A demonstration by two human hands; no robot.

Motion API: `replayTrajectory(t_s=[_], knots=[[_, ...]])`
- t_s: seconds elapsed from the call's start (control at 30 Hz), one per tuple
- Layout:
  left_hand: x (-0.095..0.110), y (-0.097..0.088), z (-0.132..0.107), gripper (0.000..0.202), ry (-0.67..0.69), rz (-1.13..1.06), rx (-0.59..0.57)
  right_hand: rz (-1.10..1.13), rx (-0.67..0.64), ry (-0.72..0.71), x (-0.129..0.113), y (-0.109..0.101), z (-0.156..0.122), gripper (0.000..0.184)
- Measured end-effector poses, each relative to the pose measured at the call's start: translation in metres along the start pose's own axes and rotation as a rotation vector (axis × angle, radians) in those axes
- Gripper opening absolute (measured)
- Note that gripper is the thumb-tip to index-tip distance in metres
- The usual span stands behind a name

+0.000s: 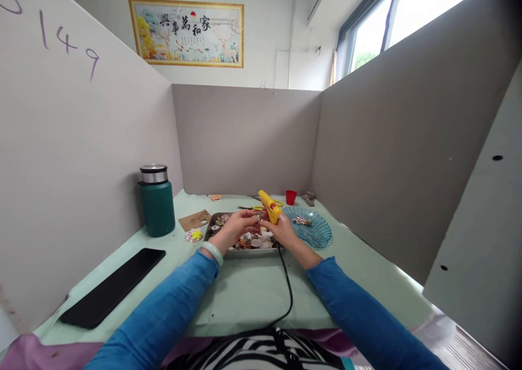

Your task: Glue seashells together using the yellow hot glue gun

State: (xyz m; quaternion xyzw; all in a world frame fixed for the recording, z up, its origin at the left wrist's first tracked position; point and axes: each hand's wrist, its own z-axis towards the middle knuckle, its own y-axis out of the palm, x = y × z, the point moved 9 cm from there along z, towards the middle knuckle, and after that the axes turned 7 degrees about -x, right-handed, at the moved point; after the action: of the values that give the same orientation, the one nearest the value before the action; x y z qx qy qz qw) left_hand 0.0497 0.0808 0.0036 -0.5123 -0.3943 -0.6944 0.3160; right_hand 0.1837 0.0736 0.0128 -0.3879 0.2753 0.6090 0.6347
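Observation:
My right hand (281,230) is wrapped round a yellow hot glue gun (269,204), whose black cord (289,283) runs down to the table's front edge. Close beside it, the fingers of my left hand (238,226) are pinched together near a small piece too little to name. Both hands are over a metal tray (248,254) heaped with shells (256,242) and other small bits. To the right of the tray sits a blue scalloped plate (322,234) with a small patterned piece (302,220) on it.
Yellow-handled scissors (256,208), a red cup (291,197) and a brown lump (309,198) lie at the back. Left are a brown card (194,220), a flower-like piece (194,234), a green bottle (157,207) and a black phone (116,286). Grey partitions (248,142) enclose the table.

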Motion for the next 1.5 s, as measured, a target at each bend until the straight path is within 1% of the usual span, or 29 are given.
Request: replayTrajectory(t_s=[0.13,0.27,0.37,0.5,0.6,0.77,0.97,1.13,1.23,1.5], knots=[[0.002,0.007,-0.002,0.023,-0.019,-0.107,-0.060,0.000,0.067,-0.015,0.003,-0.008,0.001,0.044],[0.001,0.011,-0.002,0.021,-0.025,-0.129,-0.102,0.020,0.057,0.012,0.004,-0.007,0.001,0.043],[0.000,0.012,-0.001,0.025,-0.012,-0.106,-0.130,0.022,0.045,0.042,0.006,-0.004,0.001,0.041],[-0.001,0.008,0.000,0.024,-0.005,-0.097,-0.113,0.050,0.047,0.048,0.009,-0.003,0.002,0.043],[-0.002,0.011,0.000,0.020,-0.026,-0.132,-0.140,0.097,0.051,0.039,0.005,-0.003,0.000,0.043],[-0.002,0.017,-0.002,0.016,-0.052,-0.188,-0.203,0.127,0.012,0.005,-0.010,0.001,-0.003,0.041],[-0.003,0.016,0.000,0.015,-0.056,-0.202,-0.198,0.157,-0.024,-0.009,-0.012,0.003,-0.004,0.036],[-0.002,0.017,0.000,0.018,-0.042,-0.155,-0.179,0.110,0.009,0.006,-0.010,0.001,-0.004,0.030],[-0.003,0.016,0.000,0.020,-0.037,-0.133,-0.169,0.088,0.008,0.014,-0.012,0.001,-0.003,0.027],[-0.002,0.017,-0.001,0.025,0.011,-0.044,-0.189,0.069,-0.020,0.000,-0.015,0.003,-0.003,0.032]])
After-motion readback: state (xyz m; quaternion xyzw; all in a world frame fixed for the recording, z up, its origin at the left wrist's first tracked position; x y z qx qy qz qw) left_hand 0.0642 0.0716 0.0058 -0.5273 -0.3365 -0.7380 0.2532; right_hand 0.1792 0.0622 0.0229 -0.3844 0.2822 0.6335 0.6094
